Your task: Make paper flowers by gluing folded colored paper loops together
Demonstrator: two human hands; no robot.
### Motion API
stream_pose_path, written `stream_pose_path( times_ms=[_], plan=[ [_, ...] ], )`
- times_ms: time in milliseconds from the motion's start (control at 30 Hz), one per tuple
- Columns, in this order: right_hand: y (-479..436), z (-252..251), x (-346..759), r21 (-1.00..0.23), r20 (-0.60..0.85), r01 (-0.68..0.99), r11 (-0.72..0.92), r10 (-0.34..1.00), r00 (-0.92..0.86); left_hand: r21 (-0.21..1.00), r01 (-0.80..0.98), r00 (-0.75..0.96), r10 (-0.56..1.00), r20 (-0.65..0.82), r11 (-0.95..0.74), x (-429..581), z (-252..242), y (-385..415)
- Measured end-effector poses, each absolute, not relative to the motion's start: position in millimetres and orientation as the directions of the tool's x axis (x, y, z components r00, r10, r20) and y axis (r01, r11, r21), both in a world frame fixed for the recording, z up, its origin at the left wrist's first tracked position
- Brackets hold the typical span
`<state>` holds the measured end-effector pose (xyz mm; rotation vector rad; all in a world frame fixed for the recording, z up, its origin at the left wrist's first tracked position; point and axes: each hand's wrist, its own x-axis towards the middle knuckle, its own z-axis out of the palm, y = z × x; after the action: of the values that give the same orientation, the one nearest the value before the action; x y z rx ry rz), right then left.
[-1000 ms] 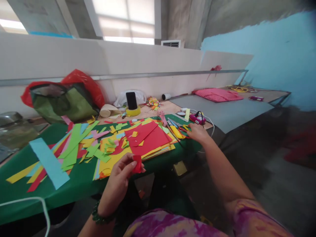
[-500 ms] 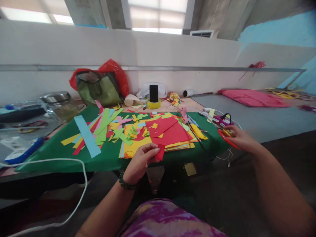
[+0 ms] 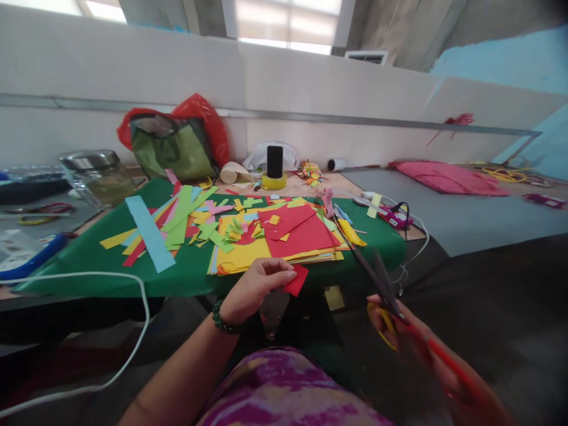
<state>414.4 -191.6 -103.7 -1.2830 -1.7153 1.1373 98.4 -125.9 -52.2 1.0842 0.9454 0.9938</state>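
Between thumb and fingers, my left hand (image 3: 257, 287) pinches a small square of red paper (image 3: 296, 280) just in front of the table's near edge. My right hand (image 3: 410, 337), partly blurred, grips scissors (image 3: 385, 287) with red and yellow handles; their dark blades are spread and point up toward the table. Beyond my left hand lies a stack of coloured paper sheets (image 3: 239, 255), topped by red sheets (image 3: 306, 234). Small folded green and yellow pieces (image 3: 233, 231) rest on the stack. Loose paper strips (image 3: 151, 234) in several colours are spread on the left.
A green cloth (image 3: 89, 266) covers the table. A glass jar (image 3: 100, 177) stands at left, with a green bag (image 3: 173, 148) behind. At the back, a phone (image 3: 274, 161) is propped on a yellow tape roll (image 3: 274, 181). A white cable (image 3: 144, 313) loops at front left.
My right hand has come down and nearer from the table's right side, bringing the scissors, whose blades now spread apart. My left hand still pinches the red paper, now tilted.
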Motion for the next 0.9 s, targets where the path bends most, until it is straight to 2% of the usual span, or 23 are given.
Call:
stream_pose_path(
  times_ms=[167, 400, 900],
  plan=[
    [-177.6, -70.3, 395.7, -0.833, -0.112, 0.525, 0.175, 0.875, -0.470, 0.978, -0.103, 0.327, 0.934, -0.141, 0.184, 91.3, -52.2, -131.9],
    [-176.4, -59.1, 376.0, -0.700, -0.124, 0.649, 0.299, 0.844, -0.522, 0.979, -0.047, 0.327, 0.929, -0.173, 0.199, 91.1, -53.4, -132.1],
    [-178.4, -46.6, 369.4, -0.734, -0.158, 0.629, 0.256, 0.836, -0.525, 0.970, -0.031, 0.371, 0.904, -0.214, 0.243, 96.8, -56.5, -131.0]
  ],
)
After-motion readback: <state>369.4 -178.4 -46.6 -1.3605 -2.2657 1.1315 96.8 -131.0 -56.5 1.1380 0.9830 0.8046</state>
